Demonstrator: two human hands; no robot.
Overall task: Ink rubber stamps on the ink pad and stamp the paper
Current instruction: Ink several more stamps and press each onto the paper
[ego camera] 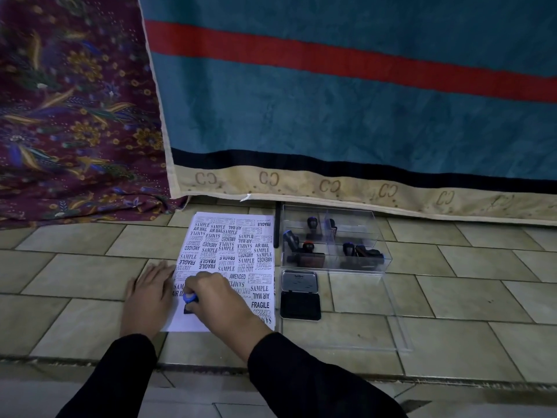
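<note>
- The stamp stands upright with its long axis vertical, blue handle up and dark base down on the near-left part of the paper.
- The right grip curls round its handle from the right.
- The left grip lies flat with fingers straight on the paper's left edge, just beside the stamp.
- The ink pad lies open on the floor, right of the paper.

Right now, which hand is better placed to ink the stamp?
Right hand, likely: it grips the stamp, and the ink pad lies on its side. The left hand rests flat on the paper.
</note>
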